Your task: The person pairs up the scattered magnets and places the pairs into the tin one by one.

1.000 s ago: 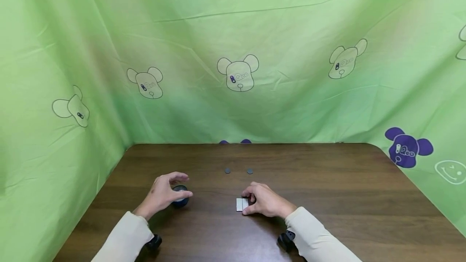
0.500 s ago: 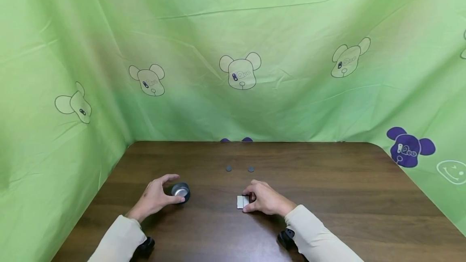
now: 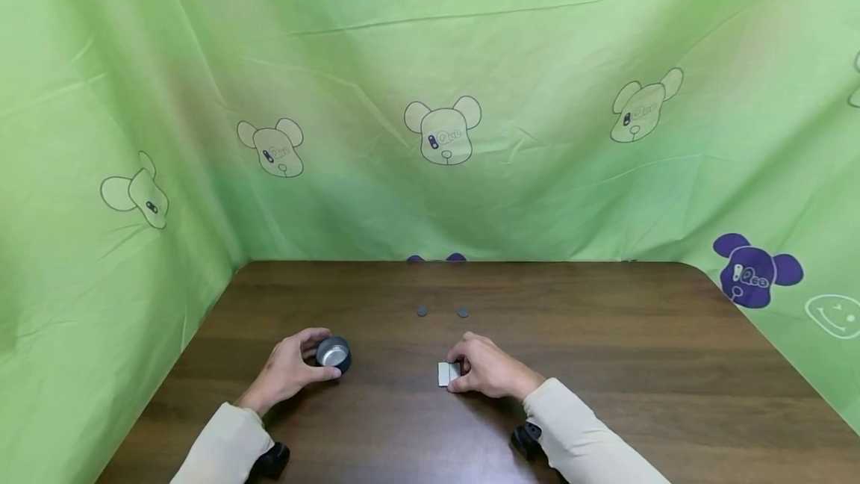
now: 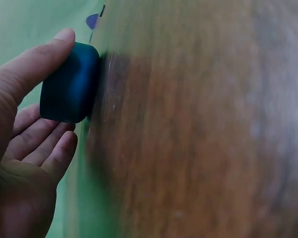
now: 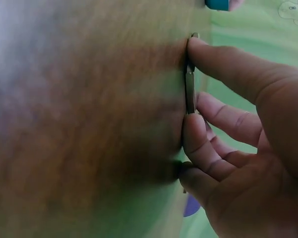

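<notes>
Left hand (image 3: 285, 370): curled, grasping one round dark-blue cup (image 3: 343, 367)
Right hand (image 3: 493, 370): bent, pinching one of two flat white rectangular tiles (image 3: 443, 374)
Round grey discs (image 3: 422, 311): two

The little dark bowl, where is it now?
In the head view, the little dark bowl is left of centre, with the left hand around it, left of the white pieces.

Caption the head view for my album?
Left grip holds a round dark-blue bowl; right grip pinches a flat white rectangle.

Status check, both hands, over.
Left hand holds dark cup. Right hand pinches seamed white piece. Two grey discs beyond, not between hands.
</notes>
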The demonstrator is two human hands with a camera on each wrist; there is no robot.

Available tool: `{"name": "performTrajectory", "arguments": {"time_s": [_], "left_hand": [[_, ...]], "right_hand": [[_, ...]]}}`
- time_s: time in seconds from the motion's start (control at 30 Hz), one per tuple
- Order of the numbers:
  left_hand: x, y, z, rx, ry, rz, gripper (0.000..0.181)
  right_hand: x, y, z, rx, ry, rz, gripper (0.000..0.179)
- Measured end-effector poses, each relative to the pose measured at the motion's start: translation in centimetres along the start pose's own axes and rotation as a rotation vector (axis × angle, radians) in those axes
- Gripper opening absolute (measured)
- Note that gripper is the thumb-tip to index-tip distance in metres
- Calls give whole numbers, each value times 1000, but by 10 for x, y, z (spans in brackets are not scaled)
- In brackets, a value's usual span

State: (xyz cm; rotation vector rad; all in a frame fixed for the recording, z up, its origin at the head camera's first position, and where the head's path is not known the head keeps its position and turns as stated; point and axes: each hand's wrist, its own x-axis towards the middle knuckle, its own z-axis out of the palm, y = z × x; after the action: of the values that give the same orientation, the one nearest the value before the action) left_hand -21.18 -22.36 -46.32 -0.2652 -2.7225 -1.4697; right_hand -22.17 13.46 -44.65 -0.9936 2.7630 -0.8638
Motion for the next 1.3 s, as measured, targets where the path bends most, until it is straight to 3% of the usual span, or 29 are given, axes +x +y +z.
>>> {"name": "performTrajectory", "arguments": {"time_s": [0.53,0.7,1.1,1.3], "left_hand": [[-1,-3,5,-27,22,2,63],[-1,-3,5,-28,32,-13,62],[-3,-5,5,-47,45,-6,61],[-3,-9,7,-39,50,-20,61]], "right_hand": [[7,-10,-4,-13,-78,111,32],[6,-11,-4,7,-101,109,32],[5,-18,1,-51,-78,127,34],[4,-17,0,49,-97,118,37]]}}
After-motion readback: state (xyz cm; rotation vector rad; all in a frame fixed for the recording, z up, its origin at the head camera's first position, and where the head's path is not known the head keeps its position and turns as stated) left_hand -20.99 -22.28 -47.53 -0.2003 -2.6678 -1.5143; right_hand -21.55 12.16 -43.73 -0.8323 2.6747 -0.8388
